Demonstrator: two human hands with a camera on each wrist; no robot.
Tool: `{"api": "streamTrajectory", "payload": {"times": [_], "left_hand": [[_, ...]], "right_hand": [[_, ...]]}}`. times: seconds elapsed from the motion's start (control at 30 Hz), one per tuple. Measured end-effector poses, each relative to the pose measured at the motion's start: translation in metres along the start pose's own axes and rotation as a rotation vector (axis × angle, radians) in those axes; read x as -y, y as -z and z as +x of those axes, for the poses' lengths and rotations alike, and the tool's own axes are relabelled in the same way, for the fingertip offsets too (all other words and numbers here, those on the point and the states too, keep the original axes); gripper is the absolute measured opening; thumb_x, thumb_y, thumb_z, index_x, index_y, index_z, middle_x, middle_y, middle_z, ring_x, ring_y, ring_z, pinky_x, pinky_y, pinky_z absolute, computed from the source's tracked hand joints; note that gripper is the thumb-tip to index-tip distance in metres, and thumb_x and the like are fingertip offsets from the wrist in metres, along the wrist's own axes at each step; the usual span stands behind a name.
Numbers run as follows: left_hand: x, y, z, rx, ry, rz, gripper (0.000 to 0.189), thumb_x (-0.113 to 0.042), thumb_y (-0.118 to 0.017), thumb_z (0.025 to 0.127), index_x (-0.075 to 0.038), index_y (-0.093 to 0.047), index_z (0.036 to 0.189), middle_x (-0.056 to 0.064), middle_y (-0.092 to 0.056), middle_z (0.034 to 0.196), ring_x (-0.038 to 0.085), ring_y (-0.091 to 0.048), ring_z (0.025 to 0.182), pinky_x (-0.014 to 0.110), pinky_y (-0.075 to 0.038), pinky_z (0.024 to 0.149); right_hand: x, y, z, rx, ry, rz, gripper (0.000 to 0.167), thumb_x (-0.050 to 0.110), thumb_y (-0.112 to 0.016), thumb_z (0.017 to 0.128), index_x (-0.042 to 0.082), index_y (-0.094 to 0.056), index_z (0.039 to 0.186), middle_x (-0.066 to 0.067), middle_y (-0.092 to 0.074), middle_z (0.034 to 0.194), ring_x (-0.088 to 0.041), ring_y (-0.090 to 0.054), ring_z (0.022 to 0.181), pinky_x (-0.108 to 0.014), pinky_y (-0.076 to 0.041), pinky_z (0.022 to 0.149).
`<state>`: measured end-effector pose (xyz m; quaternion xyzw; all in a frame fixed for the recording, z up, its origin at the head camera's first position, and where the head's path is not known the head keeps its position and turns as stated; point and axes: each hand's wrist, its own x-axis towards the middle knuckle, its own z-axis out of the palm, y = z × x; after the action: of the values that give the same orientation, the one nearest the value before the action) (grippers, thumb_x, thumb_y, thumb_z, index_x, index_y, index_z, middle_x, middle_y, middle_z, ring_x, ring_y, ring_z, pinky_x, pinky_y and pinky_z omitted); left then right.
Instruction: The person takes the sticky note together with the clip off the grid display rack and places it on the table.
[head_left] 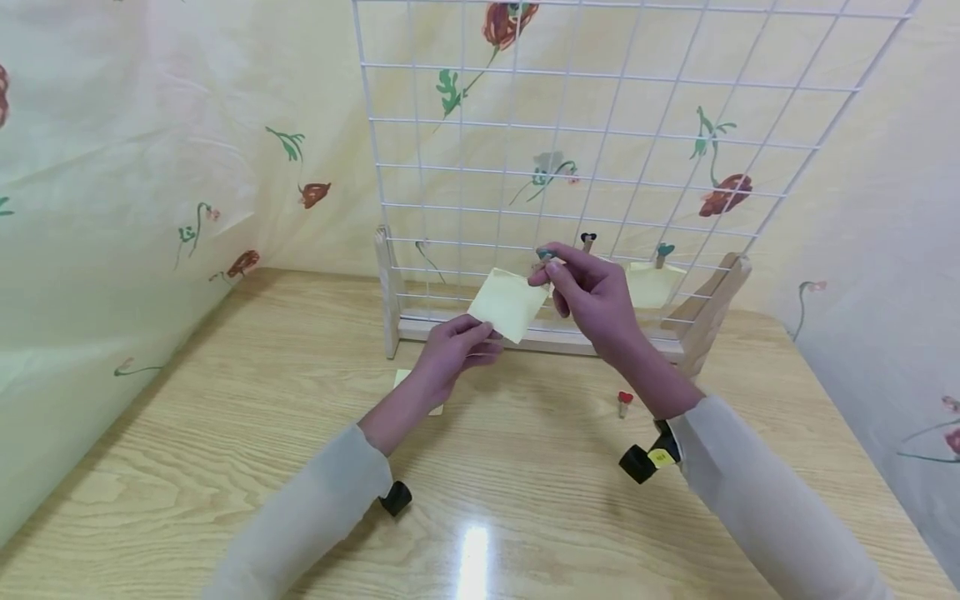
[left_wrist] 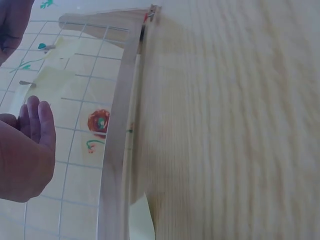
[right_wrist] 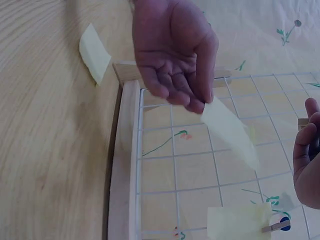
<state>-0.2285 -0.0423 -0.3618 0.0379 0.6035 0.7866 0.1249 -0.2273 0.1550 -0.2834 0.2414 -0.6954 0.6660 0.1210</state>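
Note:
In the head view my left hand (head_left: pixel 480 340) pinches the lower corner of a pale yellow sticky note (head_left: pixel 508 303) held up before a white wire grid (head_left: pixel 600 142). My right hand (head_left: pixel 547 271) pinches a small wooden clothespin with a teal heart (head_left: pixel 543 255) at the note's upper right corner. The right wrist view shows the left hand (right_wrist: pixel 192 102) with the note (right_wrist: pixel 230 131) hanging from its fingers. In the left wrist view the curled left hand (left_wrist: pixel 30 135) sits at the lower left, against the grid.
The grid stands in a wooden base (head_left: pixel 555 337). A second note (head_left: pixel 652 285) hangs on it from a teal-heart pin (head_left: pixel 663 250), and a dark-heart pin (head_left: pixel 588 241) is clipped beside it. A red-heart pin (head_left: pixel 624 402) and a note pad (head_left: pixel 402 379) lie on the table.

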Motion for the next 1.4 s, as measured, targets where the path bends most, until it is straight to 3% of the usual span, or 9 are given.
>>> {"api": "streamTrajectory", "payload": {"times": [0.3,0.43,0.57,0.7,0.83,1.07,1.4], "left_hand": [[0.0,0.013,-0.012,0.028,-0.017,0.116,0.019,-0.01,-0.057,0.096,0.008,-0.056,0.1,0.003,-0.067,0.086,0.014,-0.066,0.073,0.03,-0.057,0.073],[0.001,0.018,-0.016,0.037,-0.011,0.147,0.017,-0.011,-0.058,0.095,0.005,-0.058,0.098,0.008,-0.067,0.09,0.014,-0.065,0.073,0.031,-0.056,0.074],[0.002,0.021,-0.021,0.052,0.0,0.168,0.014,-0.01,-0.057,0.095,0.003,-0.059,0.095,0.013,-0.067,0.095,0.013,-0.065,0.072,0.032,-0.056,0.075],[0.004,0.022,-0.025,0.065,0.014,0.193,0.01,-0.01,-0.057,0.095,0.0,-0.059,0.091,0.009,-0.067,0.092,0.014,-0.065,0.072,0.032,-0.056,0.075],[0.007,0.025,-0.028,0.086,0.022,0.235,0.01,-0.01,-0.057,0.095,-0.002,-0.059,0.09,0.006,-0.066,0.089,0.015,-0.065,0.072,0.031,-0.055,0.072],[0.009,0.032,-0.032,0.141,0.024,0.318,0.012,-0.011,-0.057,0.095,0.001,-0.059,0.092,0.01,-0.067,0.091,0.016,-0.063,0.071,0.033,-0.054,0.072],[0.01,0.038,-0.033,0.154,0.04,0.39,0.011,-0.008,-0.057,0.095,0.001,-0.06,0.091,0.013,-0.067,0.091,0.015,-0.061,0.068,0.032,-0.053,0.07]], "right_hand": [[-0.003,0.01,-0.021,0.01,-0.051,0.024,0.023,0.001,-0.055,0.096,0.004,-0.067,0.115,0.002,-0.072,0.081,-0.012,-0.045,0.051,-0.021,-0.039,0.048],[-0.003,0.014,-0.031,0.018,-0.069,0.015,0.025,0.001,-0.057,0.095,-0.003,-0.064,0.118,0.002,-0.073,0.081,-0.012,-0.047,0.052,-0.021,-0.04,0.048],[-0.001,0.019,-0.04,0.025,-0.076,-0.026,0.024,0.003,-0.058,0.095,0.004,-0.067,0.117,0.003,-0.073,0.083,-0.012,-0.048,0.054,-0.021,-0.042,0.049],[-0.001,0.023,-0.048,0.031,-0.087,-0.033,0.023,0.003,-0.058,0.095,0.011,-0.069,0.114,0.003,-0.073,0.083,-0.013,-0.049,0.054,-0.022,-0.041,0.049],[-0.002,0.029,-0.056,0.034,-0.095,-0.017,0.023,0.002,-0.058,0.095,0.009,-0.069,0.114,0.001,-0.073,0.083,-0.013,-0.048,0.054,-0.023,-0.041,0.048],[-0.006,0.041,-0.068,0.041,-0.098,-0.007,0.025,-0.001,-0.057,0.095,-0.001,-0.065,0.118,-0.001,-0.073,0.083,-0.012,-0.049,0.055,-0.023,-0.04,0.047],[-0.016,0.068,-0.088,0.048,-0.173,-0.013,0.024,0.0,-0.056,0.095,0.006,-0.067,0.115,-0.001,-0.072,0.08,-0.015,-0.045,0.052,-0.025,-0.04,0.047]]}}
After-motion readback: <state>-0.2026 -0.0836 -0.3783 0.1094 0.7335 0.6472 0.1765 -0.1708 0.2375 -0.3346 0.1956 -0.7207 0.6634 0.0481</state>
